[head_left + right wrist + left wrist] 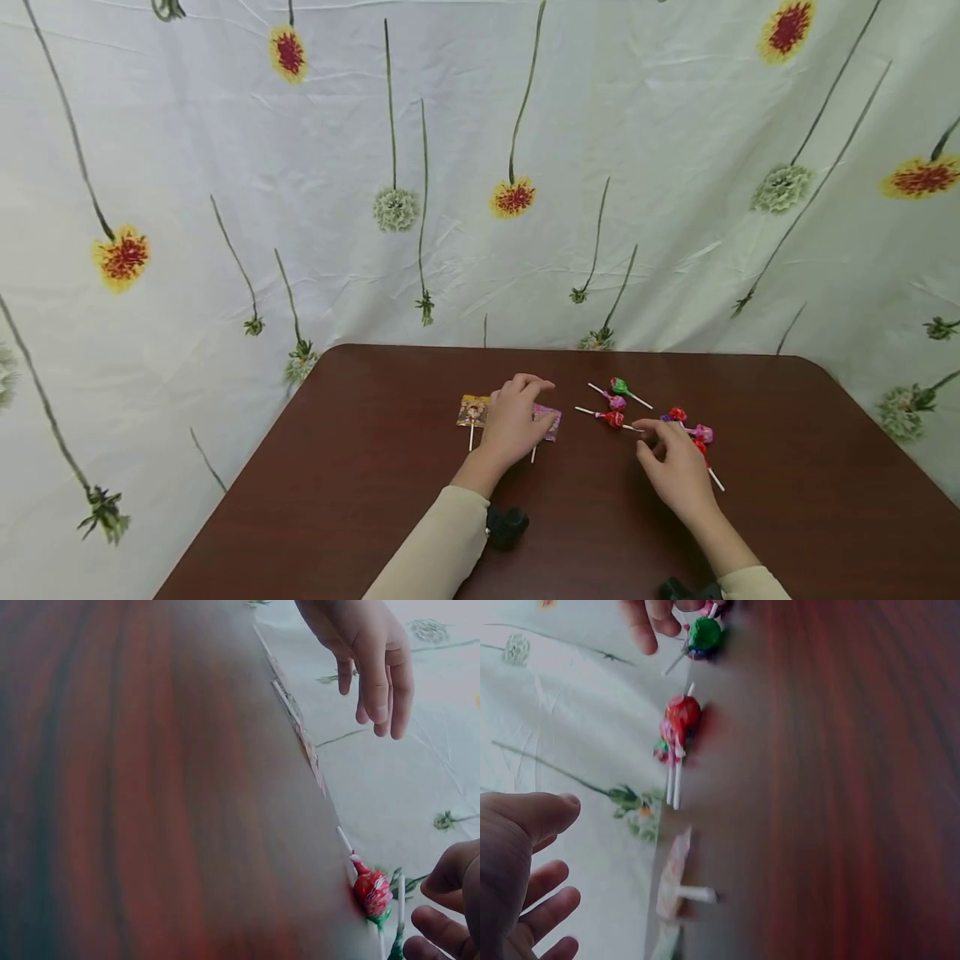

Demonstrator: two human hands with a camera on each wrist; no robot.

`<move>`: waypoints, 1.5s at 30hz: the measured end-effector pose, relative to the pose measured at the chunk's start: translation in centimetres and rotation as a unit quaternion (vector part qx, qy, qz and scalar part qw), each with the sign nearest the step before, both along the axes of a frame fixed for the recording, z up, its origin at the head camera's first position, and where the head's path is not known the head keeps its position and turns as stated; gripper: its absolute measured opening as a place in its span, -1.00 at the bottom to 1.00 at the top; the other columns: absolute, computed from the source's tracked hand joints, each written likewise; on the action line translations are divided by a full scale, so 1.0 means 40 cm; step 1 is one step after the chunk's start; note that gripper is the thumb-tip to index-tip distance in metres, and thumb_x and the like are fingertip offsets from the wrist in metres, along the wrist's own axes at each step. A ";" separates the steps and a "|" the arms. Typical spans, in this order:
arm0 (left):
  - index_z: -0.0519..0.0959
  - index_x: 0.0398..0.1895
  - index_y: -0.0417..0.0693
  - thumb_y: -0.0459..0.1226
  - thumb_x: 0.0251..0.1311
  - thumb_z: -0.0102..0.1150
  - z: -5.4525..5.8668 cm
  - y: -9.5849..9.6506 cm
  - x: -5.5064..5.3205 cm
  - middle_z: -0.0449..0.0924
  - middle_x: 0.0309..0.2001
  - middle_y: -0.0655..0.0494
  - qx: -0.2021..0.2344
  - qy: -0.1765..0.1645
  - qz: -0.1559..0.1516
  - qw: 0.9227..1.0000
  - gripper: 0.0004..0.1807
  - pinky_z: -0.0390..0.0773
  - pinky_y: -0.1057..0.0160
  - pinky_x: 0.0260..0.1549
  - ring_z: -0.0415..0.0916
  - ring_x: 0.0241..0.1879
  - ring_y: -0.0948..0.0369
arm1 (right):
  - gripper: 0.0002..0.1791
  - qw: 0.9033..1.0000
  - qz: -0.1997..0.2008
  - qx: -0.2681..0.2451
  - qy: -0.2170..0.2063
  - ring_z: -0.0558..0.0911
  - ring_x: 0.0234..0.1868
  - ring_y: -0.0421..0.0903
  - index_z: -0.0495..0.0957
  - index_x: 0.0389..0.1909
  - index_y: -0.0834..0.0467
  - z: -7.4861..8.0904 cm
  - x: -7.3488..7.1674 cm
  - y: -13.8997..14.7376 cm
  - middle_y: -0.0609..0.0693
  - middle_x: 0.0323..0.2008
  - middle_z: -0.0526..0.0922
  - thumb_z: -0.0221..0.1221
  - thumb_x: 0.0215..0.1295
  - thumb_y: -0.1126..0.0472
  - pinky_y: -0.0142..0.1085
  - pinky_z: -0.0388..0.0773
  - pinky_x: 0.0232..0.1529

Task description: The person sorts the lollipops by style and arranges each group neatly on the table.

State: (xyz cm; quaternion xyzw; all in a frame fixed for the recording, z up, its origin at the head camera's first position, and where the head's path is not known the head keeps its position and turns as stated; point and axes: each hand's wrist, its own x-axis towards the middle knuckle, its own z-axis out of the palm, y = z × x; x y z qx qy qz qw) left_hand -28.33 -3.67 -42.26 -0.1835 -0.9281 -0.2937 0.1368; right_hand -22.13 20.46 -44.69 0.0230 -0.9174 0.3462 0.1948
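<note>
My left hand [513,421] is held above two flat-wrapped lollipops, its fingers loosely bent and nothing between them. One is a yellow-wrapped lollipop [471,412]; the other, a purple-wrapped lollipop [552,426], is partly hidden by that hand. Further right, my right hand [675,471] hovers beside a pile of round lollipops [703,433] in red, pink and blue wrappers, covering part of it. Its thumb and fingers are apart in the right wrist view. Between the hands lie a green lollipop [618,386], a pink lollipop [617,402] and a red lollipop [614,419].
Everything lies on a dark reddish-brown table [360,467] with rounded far corners. Behind its far edge hangs a pale cloth [465,267] printed with flowers. A black strap device [506,527] is on the left wrist.
</note>
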 end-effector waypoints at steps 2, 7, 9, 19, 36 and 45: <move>0.59 0.20 0.09 -0.14 0.23 0.35 0.004 0.019 -0.002 0.51 0.19 0.07 0.003 -0.009 -0.012 1.000 -0.55 0.37 -0.08 0.21 0.45 0.20 0.06 | -0.75 1.000 -0.014 0.008 0.000 0.46 -0.42 -0.24 0.66 -0.04 0.10 -0.005 0.003 0.008 0.02 -0.23 0.62 0.23 0.27 0.30 -0.35 0.36 -0.43; 0.57 0.22 0.08 -0.15 0.27 0.32 0.011 0.064 -0.004 0.51 0.22 0.06 0.013 -0.027 -0.041 0.999 -0.56 0.41 -0.07 0.24 0.46 0.20 0.06 | -0.76 0.999 -0.041 0.018 0.020 0.49 -0.39 -0.17 0.68 -0.08 0.13 -0.017 -0.001 0.024 0.04 -0.27 0.61 0.22 0.23 0.32 -0.31 0.34 -0.40; 0.56 0.22 0.07 -0.15 0.28 0.31 0.012 0.080 -0.006 0.51 0.24 0.06 0.010 -0.033 -0.053 0.998 -0.56 0.42 -0.05 0.25 0.46 0.23 0.06 | -0.75 0.998 -0.049 0.014 0.026 0.48 -0.37 -0.14 0.67 -0.07 0.13 -0.019 -0.004 0.027 0.05 -0.26 0.59 0.22 0.23 0.32 -0.29 0.31 -0.40; 0.54 0.27 0.12 -0.15 0.33 0.26 -0.009 0.147 -0.013 0.46 0.33 0.13 -0.008 -0.074 -0.092 0.993 -0.55 0.40 0.01 0.32 0.39 0.35 0.11 | -0.71 0.996 -0.086 -0.008 0.028 0.58 -0.19 0.00 0.68 -0.03 0.12 -0.039 -0.005 0.027 0.11 -0.05 0.58 0.19 0.23 0.32 -0.22 0.39 -0.30; 0.51 0.30 0.38 -0.14 0.33 0.25 -0.043 0.204 -0.034 0.52 0.25 0.24 -0.104 -0.063 -0.083 0.989 -0.52 0.37 0.11 0.10 0.47 0.24 0.19 | -0.62 0.995 -0.080 0.037 0.049 0.58 -0.12 0.06 0.67 0.06 0.15 -0.046 -0.010 0.049 0.15 0.03 0.62 0.22 0.18 0.34 -0.12 0.47 -0.25; 0.57 0.22 0.43 -0.12 0.30 0.28 -0.062 0.219 -0.037 0.58 0.17 0.32 -0.121 -0.044 -0.067 0.989 -0.58 0.37 0.18 -0.01 0.48 0.15 0.20 | -0.68 0.996 -0.072 0.037 0.025 0.59 -0.09 0.10 0.69 -0.02 0.14 -0.052 -0.018 0.046 0.18 -0.01 0.61 0.29 0.18 0.32 -0.04 0.50 -0.18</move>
